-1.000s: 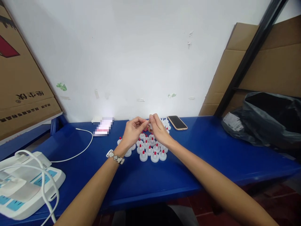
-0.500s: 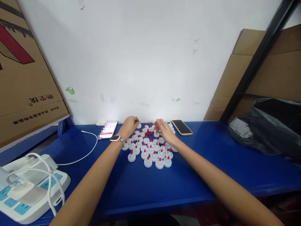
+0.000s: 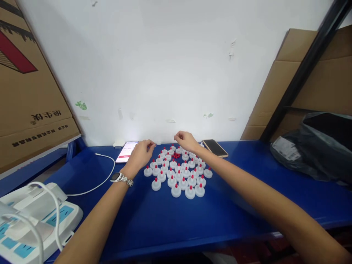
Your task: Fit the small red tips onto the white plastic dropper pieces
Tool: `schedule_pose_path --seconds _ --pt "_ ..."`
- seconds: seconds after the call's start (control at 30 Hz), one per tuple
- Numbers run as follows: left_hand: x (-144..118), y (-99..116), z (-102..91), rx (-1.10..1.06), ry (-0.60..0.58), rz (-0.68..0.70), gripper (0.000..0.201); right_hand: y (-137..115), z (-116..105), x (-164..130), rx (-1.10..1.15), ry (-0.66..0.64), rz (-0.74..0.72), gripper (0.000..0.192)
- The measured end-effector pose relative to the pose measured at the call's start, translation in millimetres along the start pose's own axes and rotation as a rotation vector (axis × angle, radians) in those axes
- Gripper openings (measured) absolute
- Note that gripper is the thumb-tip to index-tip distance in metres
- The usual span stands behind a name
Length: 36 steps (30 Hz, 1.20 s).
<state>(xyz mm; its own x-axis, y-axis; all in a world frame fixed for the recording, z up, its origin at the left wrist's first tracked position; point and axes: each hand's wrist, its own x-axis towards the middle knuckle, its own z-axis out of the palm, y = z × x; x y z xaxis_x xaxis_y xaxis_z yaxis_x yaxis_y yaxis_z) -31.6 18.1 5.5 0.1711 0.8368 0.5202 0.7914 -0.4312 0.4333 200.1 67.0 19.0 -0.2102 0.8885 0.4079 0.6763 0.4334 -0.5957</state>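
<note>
Blue table (image 3: pixel 170 220): holds everything, pushed against white wall (image 3: pixel 165 66).
White caps (image 3: pixel 178 170): many, each with a red tip, standing upright in tight rows at table centre, between the two hands.
Red beads (image 3: pixel 175 156): small loose pile among the back rows of caps.
Left hand (image 3: pixel 140 154): raised just left of the cap cluster, fingers curled, thumb meeting fingertips; whether something small is pinched, cannot tell. Wristwatch (image 3: pixel 121 178) on that wrist.
Right hand (image 3: pixel 186 140): above back edge of cluster, fingers pinched narrow; held item too small to tell.
Lit phone (image 3: pixel 127 151): flat on table, just left of left hand, white cable (image 3: pixel 101 179) running from it.
Dark phone (image 3: pixel 215 147): flat, just right of right hand.
White device (image 3: pixel 35 220): near-left corner, cords over it.
Cardboard box (image 3: pixel 27 84): leaning at left.
Black bag (image 3: pixel 319 146): on table, far right.
</note>
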Motion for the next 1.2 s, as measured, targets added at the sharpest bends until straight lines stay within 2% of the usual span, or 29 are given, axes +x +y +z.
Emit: schedule_pose_path --seconds 0.1,0.23,0.4,0.53,0.6,0.7,0.77,0.9,1.03,1.13,1.2 --pt "-12 -1 2.6 -0.021 -0.016 -0.041 0.027 -4 22 23 -0.173 -0.073 0.011 0.020" --pt "-19 1 11.0 0.014 -0.052 -0.010 0.027 -19 57 51 -0.396 -0.123 0.094 0.029" --pt "-26 7 8.9 0.089 -0.070 0.040 0.028 -32 90 70 -0.403 -0.123 0.196 0.037" --pt "-29 11 5.4 0.115 -0.074 0.049 0.026 -35 98 73 -0.371 -0.119 0.232 0.031" --pt "-29 12 4.8 0.112 -0.081 0.054 0.026 -35 94 72 -0.351 -0.107 0.216 0.027" --pt "-30 15 4.3 0.096 -0.086 0.051 0.026 -35 74 60 -0.325 -0.073 0.162 0.023" --pt "-30 21 4.0 0.073 -0.086 0.058 0.025 -32 56 43 -0.292 -0.039 0.110 0.023" --pt "-22 39 6.9 0.070 -0.093 0.151 0.024 -21 16 -8 -0.074 0.060 -0.045 0.018" --pt "0 59 16.7 0.194 -0.225 0.240 0.020 -4 -10 -52 0.194 0.037 -0.056 0.017" --pt "17 71 26.6 0.328 -0.366 0.216 0.016 8 -17 -69 0.316 0.043 -0.006 0.018" --pt "26 77 33.6 0.379 -0.408 0.182 0.016 13 -18 -74 0.357 0.044 0.009 0.020"
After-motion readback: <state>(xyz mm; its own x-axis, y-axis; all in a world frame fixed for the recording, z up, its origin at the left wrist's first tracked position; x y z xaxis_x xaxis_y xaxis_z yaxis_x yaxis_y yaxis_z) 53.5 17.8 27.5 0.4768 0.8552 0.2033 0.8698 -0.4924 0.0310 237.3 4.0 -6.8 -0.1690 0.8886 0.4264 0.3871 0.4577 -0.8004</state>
